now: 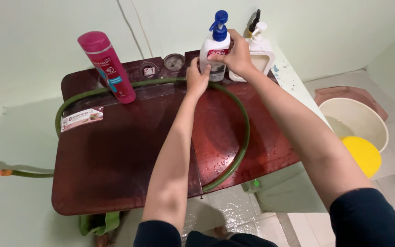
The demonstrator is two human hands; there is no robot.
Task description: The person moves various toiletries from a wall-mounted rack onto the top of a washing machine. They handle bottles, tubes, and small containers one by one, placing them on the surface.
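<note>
Both hands' grip [197,77] [236,57] around white pump bottle [214,48]; dark-red lid [115,151] beneath

A big dark red top [115,155] carries the things. On it stand a pink bottle [107,65] and, at the back, a white pump bottle with a blue top [215,45] beside another white pump bottle [259,50]. A green hose [241,137] curls across it (the top looks wet).

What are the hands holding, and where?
Both hold the white pump bottle: right hand around its middle, left hand at its lower part.
</note>
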